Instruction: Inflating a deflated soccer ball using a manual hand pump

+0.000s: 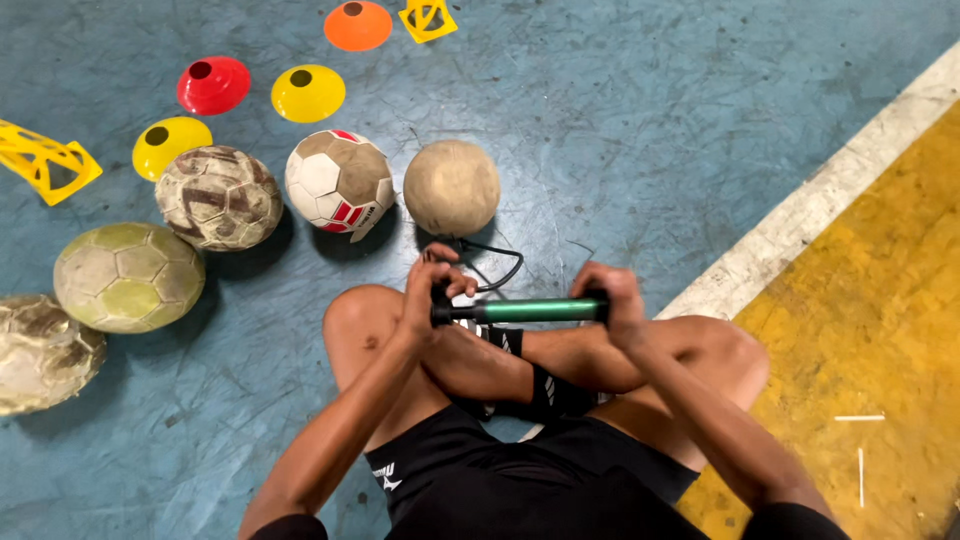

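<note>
I sit cross-legged on a blue floor and hold a green hand pump [530,310] level above my shins. My left hand [432,290] grips its black nozzle end, where a thin black hose [497,265] loops out toward a plain tan ball [451,187] just beyond. My right hand [612,303] is closed around the black handle end of the pump.
Worn footballs lie in an arc at left: a red-and-white ball [338,181], a brown scuffed ball [219,196], a yellow-green ball [128,276], another ball at the left edge [40,352]. Flat marker cones [308,92] and yellow frames [40,160] sit behind. A white line [800,215] borders a yellow floor area.
</note>
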